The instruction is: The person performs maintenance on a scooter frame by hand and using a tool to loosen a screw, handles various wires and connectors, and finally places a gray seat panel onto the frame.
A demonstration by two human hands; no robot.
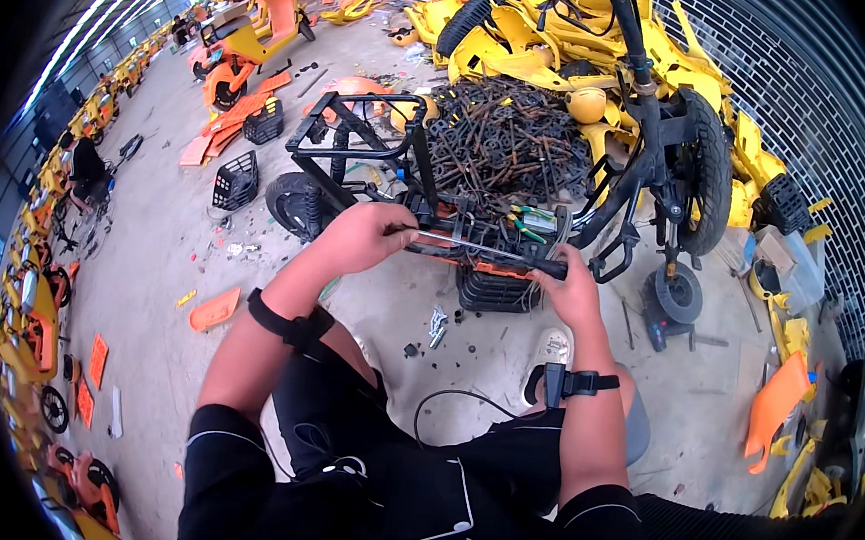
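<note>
A long screwdriver (474,245) lies level across my front, its thin metal shaft running from hand to hand. My right hand (573,292) is closed round the black handle end. With fingers pinched, my left hand (370,236) holds the far end of the shaft. Just behind the tool stands a stripped black scooter frame (360,153), its rear wheel (299,204) at left and front wheel (705,174) at right. Green-handled pliers (528,227) rest on the frame near my right hand. A black crate (496,290) sits beneath the frame's middle.
Beyond the frame rises a heap of dark rusty metal parts (512,135), with yellow body panels (509,40) behind. Small bolts (437,328) lie on the floor by my feet. A loose wheel (674,293) is at right. Orange panels (231,134) and black baskets (235,182) lie at left.
</note>
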